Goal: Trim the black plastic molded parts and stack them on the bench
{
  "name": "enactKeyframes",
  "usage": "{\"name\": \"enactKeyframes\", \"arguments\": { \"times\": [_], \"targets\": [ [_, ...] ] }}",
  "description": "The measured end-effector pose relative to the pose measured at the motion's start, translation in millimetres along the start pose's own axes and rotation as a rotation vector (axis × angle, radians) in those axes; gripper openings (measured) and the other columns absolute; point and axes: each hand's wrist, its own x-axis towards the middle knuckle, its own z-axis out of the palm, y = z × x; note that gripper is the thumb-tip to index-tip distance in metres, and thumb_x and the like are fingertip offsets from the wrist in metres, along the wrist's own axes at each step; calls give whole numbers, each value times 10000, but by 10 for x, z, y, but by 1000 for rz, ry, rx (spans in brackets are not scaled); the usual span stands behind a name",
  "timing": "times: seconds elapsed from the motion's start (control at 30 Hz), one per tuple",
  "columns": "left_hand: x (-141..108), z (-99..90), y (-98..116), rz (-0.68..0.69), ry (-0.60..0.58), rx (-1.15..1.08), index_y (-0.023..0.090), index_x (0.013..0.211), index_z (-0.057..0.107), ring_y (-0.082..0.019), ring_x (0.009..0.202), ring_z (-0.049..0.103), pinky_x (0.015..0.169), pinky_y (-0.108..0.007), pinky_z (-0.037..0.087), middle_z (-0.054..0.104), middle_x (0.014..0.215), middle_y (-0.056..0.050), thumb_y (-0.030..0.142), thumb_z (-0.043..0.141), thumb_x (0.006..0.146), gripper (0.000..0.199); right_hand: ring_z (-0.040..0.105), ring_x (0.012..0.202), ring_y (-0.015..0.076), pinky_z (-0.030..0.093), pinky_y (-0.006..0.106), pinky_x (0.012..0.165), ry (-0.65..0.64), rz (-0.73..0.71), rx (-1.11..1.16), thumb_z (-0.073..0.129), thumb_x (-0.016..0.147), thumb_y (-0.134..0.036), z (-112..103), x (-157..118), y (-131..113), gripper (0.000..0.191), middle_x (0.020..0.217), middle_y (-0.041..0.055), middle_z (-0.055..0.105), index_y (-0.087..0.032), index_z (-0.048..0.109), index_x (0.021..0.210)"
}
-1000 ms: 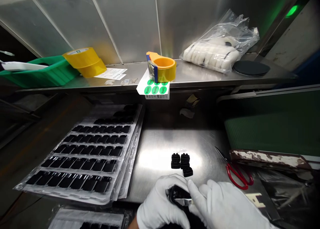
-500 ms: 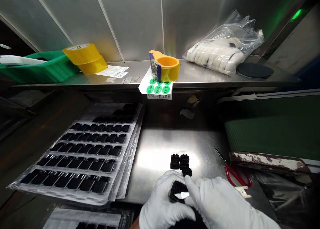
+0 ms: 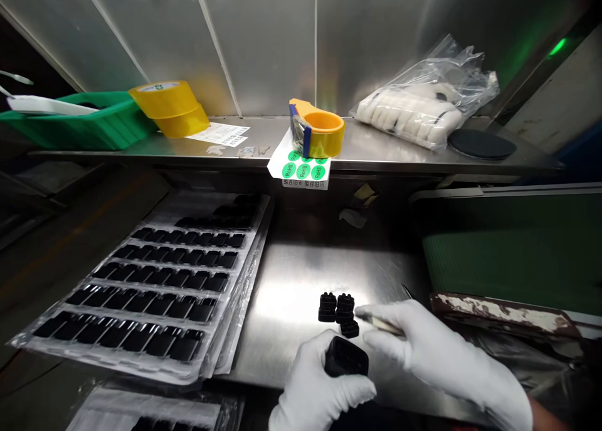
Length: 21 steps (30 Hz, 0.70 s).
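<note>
My left hand [image 3: 324, 381], in a white glove, is wrapped round a black plastic housing [image 3: 347, 357] with its hollow, rounded end facing up. In my right hand [image 3: 414, 337], also gloved, a slim cream-coloured tool [image 3: 386, 324] is pinched between thumb and fingers; its exact kind is unclear. The tool's tip points left, close to several small black ribbed pieces [image 3: 345, 307] grouped on the metal table. My right hand is apart from the housing. It covers most of the red-handled tool behind it, whose thin metal tip [image 3: 407, 291] still shows.
Stacked clear trays [image 3: 155, 274] of black parts lie on the left. A shelf [image 3: 263, 157] at the back holds a tape dispenser [image 3: 324, 133], yellow tape rolls [image 3: 169, 108], a green bin [image 3: 103, 127] and bagged white gloves [image 3: 414, 111]. A green belt [image 3: 512, 243] lies right.
My right hand has moved away from the housing, up and right, with the tool. My left hand keeps hold of the housing. The red handles are now hidden behind my right hand.
</note>
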Motion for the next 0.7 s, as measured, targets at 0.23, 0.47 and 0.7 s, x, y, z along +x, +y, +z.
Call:
{"name": "enactKeyframes", "arguments": {
  "times": [0.23, 0.47, 0.7],
  "targets": [
    [-69, 58, 25, -57, 16, -30, 121, 735, 614, -138, 597, 504, 542, -258, 329, 583, 631, 14, 84, 768, 510, 275, 610, 721, 156, 472, 247, 625, 33, 103, 233, 543, 846, -256, 265, 66, 32, 144, 780, -16, 686, -212, 652, 928],
    [-53, 113, 62, -47, 37, 55, 131, 731, 598, -130, 605, 503, 560, -250, 382, 586, 645, 16, 82, 732, 573, 213, 563, 621, 162, 416, 293, 603, 308, 142, -149, 524, 798, -248, 449, 131, 37, 145, 684, -9, 638, -232, 656, 856],
    [-35, -31, -23, -100, -1, -12, 151, 625, 503, -82, 540, 404, 508, -208, 295, 470, 566, 53, 60, 696, 605, 215, 676, 990, 241, 527, 347, 805, 461, 418, 55, 438, 896, -407, 730, 99, 1066, 397, 982, 66, 739, -209, 633, 1179]
  ]
}}
